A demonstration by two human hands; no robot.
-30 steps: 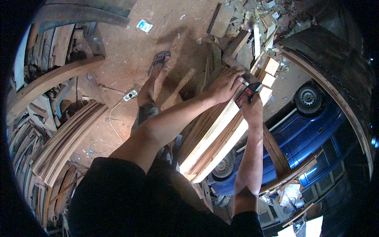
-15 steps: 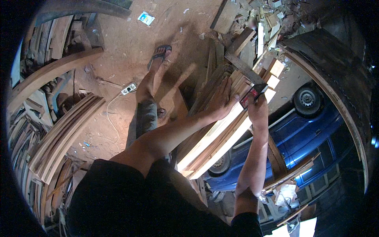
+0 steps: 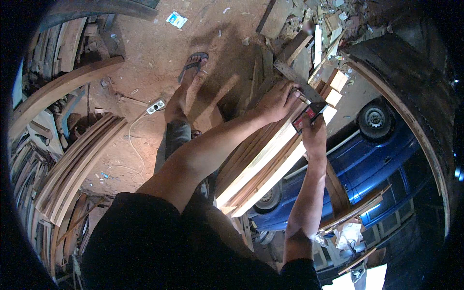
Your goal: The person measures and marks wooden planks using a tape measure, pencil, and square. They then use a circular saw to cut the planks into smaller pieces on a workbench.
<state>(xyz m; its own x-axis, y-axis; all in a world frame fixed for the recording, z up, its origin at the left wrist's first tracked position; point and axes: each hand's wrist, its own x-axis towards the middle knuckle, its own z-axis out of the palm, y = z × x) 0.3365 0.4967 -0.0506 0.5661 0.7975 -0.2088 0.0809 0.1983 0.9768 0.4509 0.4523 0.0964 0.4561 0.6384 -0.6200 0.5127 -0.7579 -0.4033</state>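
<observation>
Since half a second ago, when it was spreading flat over the wood, the left hand (image 3: 279,102) is drawing together and sitting farther up, beside a dark metal blade. On the ground to the right, a blue car (image 3: 382,162) is standing, partly hidden by timber. A long bundle of boards (image 3: 256,174) is running diagonally in front of the person, its near end catching bright light. At the left, another stack of boards (image 3: 79,169) is lying at a slant, while a heap of offcuts (image 3: 334,23) is spreading across the upper right. The marking square (image 3: 296,79) is lying across the bundle near its far end, showing a red-and-black part. The right hand (image 3: 315,135) is holding that part, its fingers closing around it. The left fingers are bunching narrowly near a pale stub; whether they are gripping it, I cannot tell. On the floor, a blue-and-white packet (image 3: 176,20) and a white socket strip (image 3: 155,106) are lying apart.
</observation>
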